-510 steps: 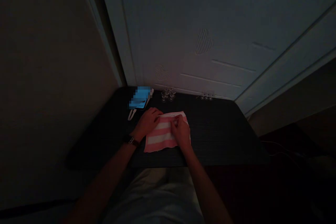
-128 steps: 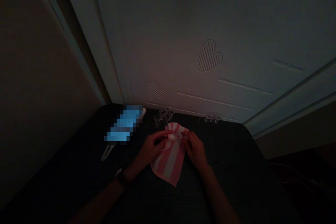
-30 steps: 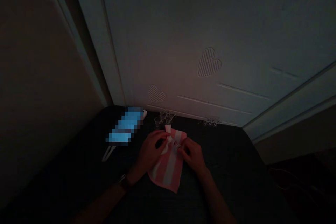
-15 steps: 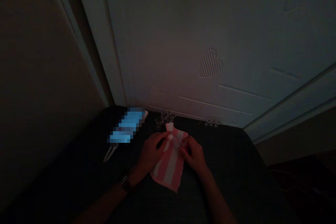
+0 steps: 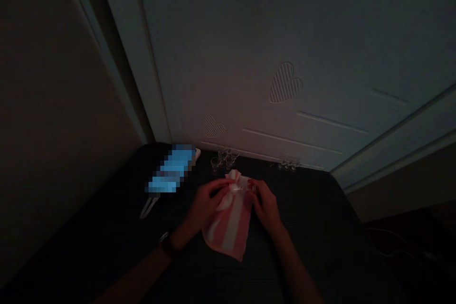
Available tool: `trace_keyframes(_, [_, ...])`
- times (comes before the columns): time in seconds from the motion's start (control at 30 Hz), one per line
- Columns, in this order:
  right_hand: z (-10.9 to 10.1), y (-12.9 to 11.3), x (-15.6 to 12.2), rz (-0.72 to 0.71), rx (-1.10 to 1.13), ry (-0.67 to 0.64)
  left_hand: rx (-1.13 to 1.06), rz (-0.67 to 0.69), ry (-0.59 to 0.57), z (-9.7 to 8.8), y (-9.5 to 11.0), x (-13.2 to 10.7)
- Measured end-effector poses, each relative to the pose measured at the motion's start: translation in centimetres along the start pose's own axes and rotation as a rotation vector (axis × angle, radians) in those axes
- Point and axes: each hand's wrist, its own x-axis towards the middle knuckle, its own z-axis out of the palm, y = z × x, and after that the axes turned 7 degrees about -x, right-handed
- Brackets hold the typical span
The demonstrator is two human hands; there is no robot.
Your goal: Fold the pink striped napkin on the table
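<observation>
A pink-and-white striped cloth [image 5: 233, 230] hangs between my hands, its upper end bunched. My left hand [image 5: 210, 199], with a dark band on the wrist, is closed on the bunched cloth. A small clear object [image 5: 237, 188], shiny like glass or plastic, shows in the cloth beside the left fingertips. On the cloth's right side, my right hand [image 5: 264, 202] pinches with thumb and fingertips at what looks like the clear object's other end. Dim light hides its exact shape.
Several small clear cup-like pieces [image 5: 225, 157] stand at the back of the dark tabletop [image 5: 313, 237]. Another clear cluster [image 5: 288, 165] lies right of them, by the white panel [image 5: 221, 57]. On the left is a phone with a lit, blurred screen [image 5: 173, 168] and a strap.
My right fingers have shifted slightly right and up. The cloth's top has folded over, and the clear object between my hands shows more plainly.
</observation>
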Motion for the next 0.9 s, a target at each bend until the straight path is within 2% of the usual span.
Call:
trace_keyframes(0.2, [-0.01, -0.12, -0.05, 0.007, 0.004, -0.031, 0.001, -0.005, 0.005, -0.41, -0.18, 0.49])
trace_keyframes(0.43, [-0.08, -0.16, 0.02, -0.007, 0.016, -0.01, -0.009, -0.008, -0.013, -0.21, -0.48, 0.54])
trace_keyframes(0.67, [-0.19, -0.07, -0.18, -0.001, -0.024, -0.085, -0.099, -0.023, -0.002, -0.33, -1.01, 0.72])
trace_keyframes(0.9, [0.16, 0.17, -0.31, 0.003, -0.053, -0.102, -0.051, 0.037, -0.034, 0.02, -0.89, 0.62])
